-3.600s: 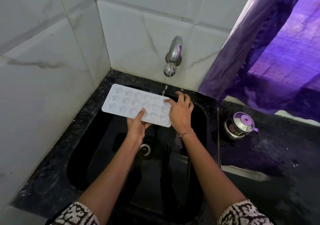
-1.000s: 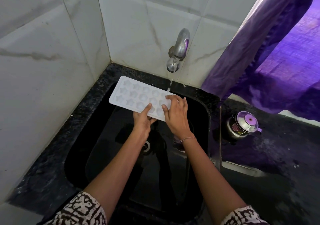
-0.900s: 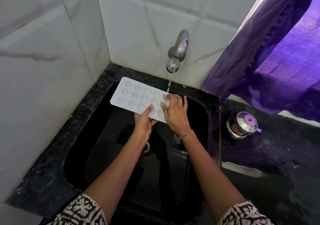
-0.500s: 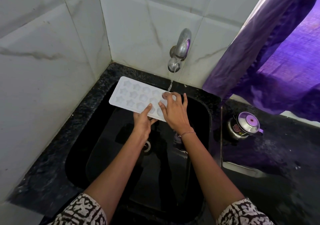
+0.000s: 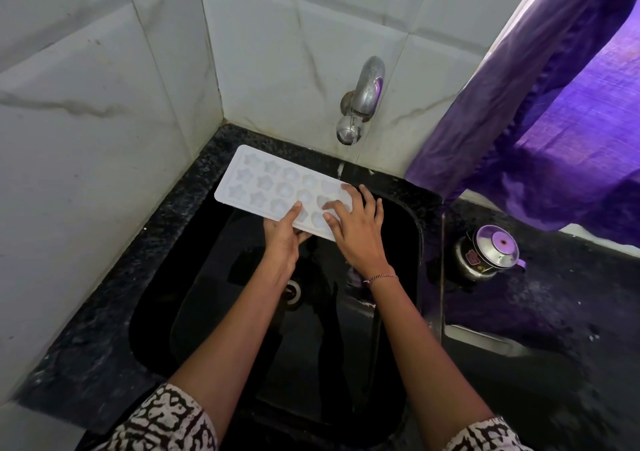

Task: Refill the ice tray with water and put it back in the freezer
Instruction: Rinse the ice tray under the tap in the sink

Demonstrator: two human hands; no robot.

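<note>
Over the black sink [image 5: 207, 312], in a tiled corner, your two hands hold the item.

- Ice tray [image 5: 263, 182]: white, with star and round moulds, held roughly level above the basin. Its right end is under your hands and its left end reaches out over the sink's back-left corner.
- Left hand [image 5: 282, 234]: it pinches the tray's near edge, thumb on top and fingers tucked beneath.
- Right hand [image 5: 356, 228]: it lies just right of the left hand, fingers spread flat across the tray's right end. A thin bracelet [image 5: 381, 277] sits at the wrist.
- Tap [image 5: 363, 100]: chrome, wall-mounted, above and beyond your right hand. A thin stream of water [image 5: 340, 170] falls toward the tray's far edge by your fingertips.
- Drain [image 5: 292, 291]: below your left wrist.
- Counter [image 5: 104, 312]: speckled black stone surrounding the sink.
- Walls [image 5: 86, 138]: white marble-veined tiles to the left of and beyond your hands.
- Curtain [image 5: 536, 121]: purple, hanging to the right of your hands.
- Small steel pot [image 5: 488, 253]: lidded, on the counter right of your right hand, well apart from it.
- Sleeves [image 5: 166, 423]: black-and-white print.
</note>
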